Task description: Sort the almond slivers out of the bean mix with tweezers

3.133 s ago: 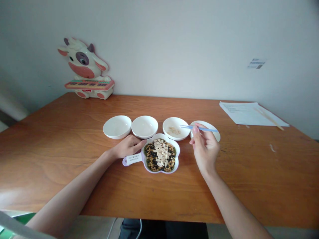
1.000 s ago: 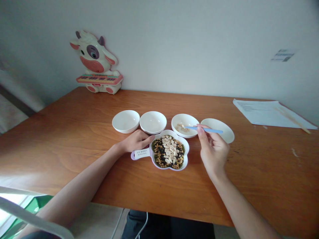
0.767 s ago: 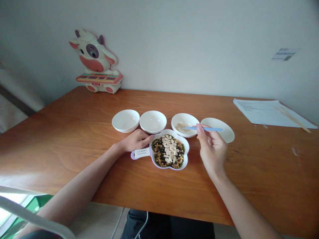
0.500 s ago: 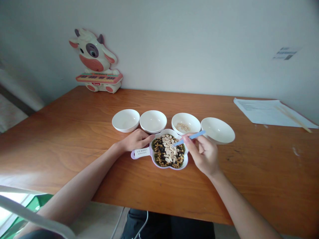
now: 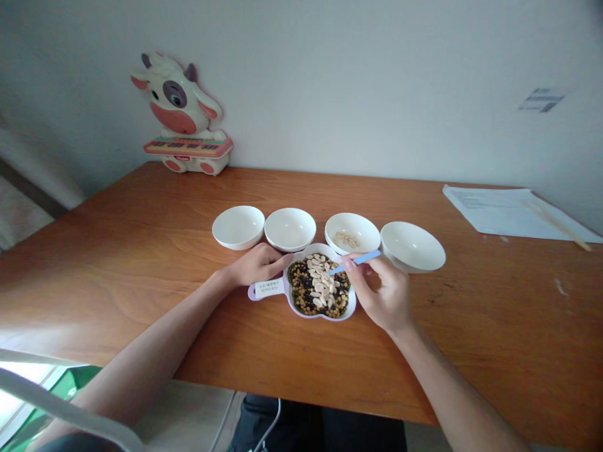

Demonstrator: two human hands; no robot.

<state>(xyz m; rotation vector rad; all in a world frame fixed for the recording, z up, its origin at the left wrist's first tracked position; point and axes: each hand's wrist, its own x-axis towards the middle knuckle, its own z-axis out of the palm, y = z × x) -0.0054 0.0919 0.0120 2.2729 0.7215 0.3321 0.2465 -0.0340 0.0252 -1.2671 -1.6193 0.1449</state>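
Note:
A lilac-rimmed white dish [image 5: 351, 306] with a labelled handle lies in front of me. It holds white pumpkin seeds [image 5: 323, 284] heaped on a mix of small black, yellow and green grains or beans. My left hand [image 5: 260, 263] grips the dish's left rim, thumb on the edge. In my right hand [image 5: 384, 289], light blue plastic tweezers [image 5: 360, 258] are pinched between thumb and fingers, their tips down at the white seeds. Whether a seed is caught between the tips I cannot tell. Just behind the dish, a white bowl [image 5: 352, 221] contains several pale seeds.
Two white bowls [image 5: 239, 227] [image 5: 290, 229] stand to the left in the row, and another white bowl [image 5: 413, 246] stands at its right end. A cow toy keyboard [image 5: 187, 147] is against the wall. Paper sheets [image 5: 499, 210] and thin sticks [image 5: 560, 226] lie at the far right.
My right hand has moved slightly left, and the tweezers' rear end has come lower and closer to the dish. My left hand and the dish stay in place.

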